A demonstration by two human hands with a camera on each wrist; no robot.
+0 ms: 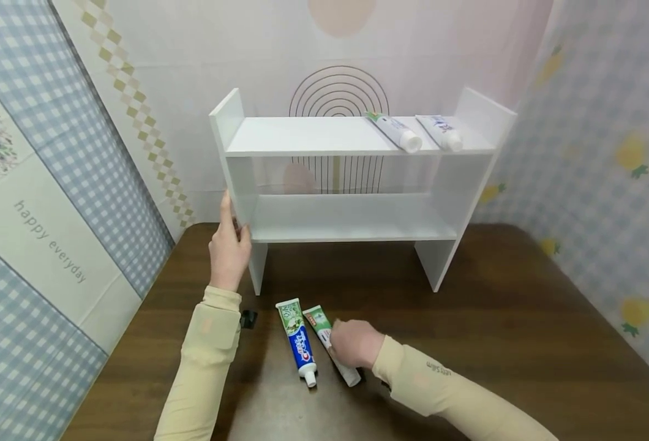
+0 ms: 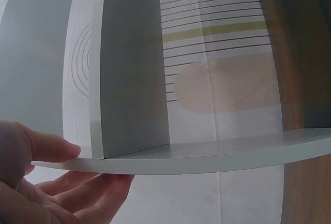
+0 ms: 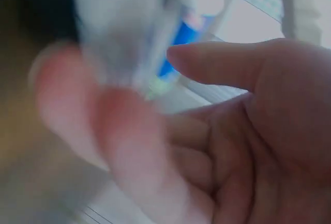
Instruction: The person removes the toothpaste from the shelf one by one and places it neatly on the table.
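Observation:
A white two-tier shelf (image 1: 313,136) stands on a dark wooden table (image 1: 512,318). My left hand (image 1: 231,231) holds its left side panel. In the left wrist view the thumb lies on one face of the panel (image 2: 217,157) and the fingers (image 2: 88,189) on the other. On the table in front, my right hand (image 1: 342,340) covers and grips a green and white toothpaste tube (image 1: 318,320). A blue and green tube (image 1: 298,338) lies just left of it. The right wrist view is blurred: the right hand (image 3: 119,74) has a tube (image 3: 178,32) between thumb and fingers.
Two white toothpaste tubes (image 1: 396,131) (image 1: 441,131) lie at the right end of the top board. The lower board holds nothing. Patterned backdrop walls close in on the left, back and right. A small black object (image 1: 249,318) sits by my left sleeve.

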